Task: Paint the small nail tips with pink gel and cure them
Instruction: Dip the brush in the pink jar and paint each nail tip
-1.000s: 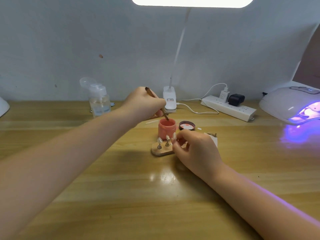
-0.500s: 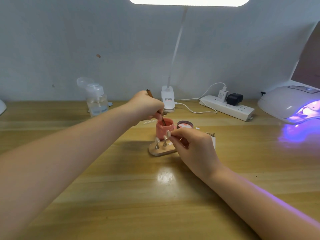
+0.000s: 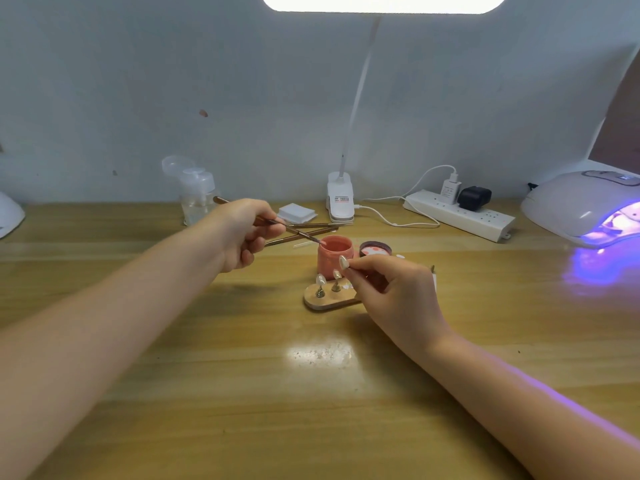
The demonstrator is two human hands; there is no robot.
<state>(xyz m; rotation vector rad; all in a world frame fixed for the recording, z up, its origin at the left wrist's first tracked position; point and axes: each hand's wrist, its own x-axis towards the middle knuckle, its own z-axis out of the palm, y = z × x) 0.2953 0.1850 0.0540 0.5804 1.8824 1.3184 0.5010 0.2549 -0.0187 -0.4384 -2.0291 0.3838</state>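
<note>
An open pink gel jar point(image 3: 335, 257) stands mid-table, its lid point(image 3: 375, 250) lying just to the right. My left hand point(image 3: 242, 233) grips a thin brush point(image 3: 277, 222), whose pink-loaded tip rests at the jar's left rim. In front of the jar lies a small wooden stand point(image 3: 330, 298) carrying two pale nail tips point(image 3: 320, 280) on metal holders. My right hand point(image 3: 391, 289) pinches a third nail tip holder point(image 3: 343, 262), lifted beside the jar. The curing lamp point(image 3: 585, 206) glows violet at the far right.
Two spare brushes point(image 3: 311, 231) lie crossed behind the jar. A pump bottle point(image 3: 195, 199), white pads point(image 3: 297, 213), a clip desk lamp point(image 3: 341, 202) and a power strip point(image 3: 460, 216) with cables line the back wall. A white object point(image 3: 8, 214) sits at the left edge.
The brush came up out of the jar and now lies low across its left rim. My right hand lifted one nail tip holder off the stand.
</note>
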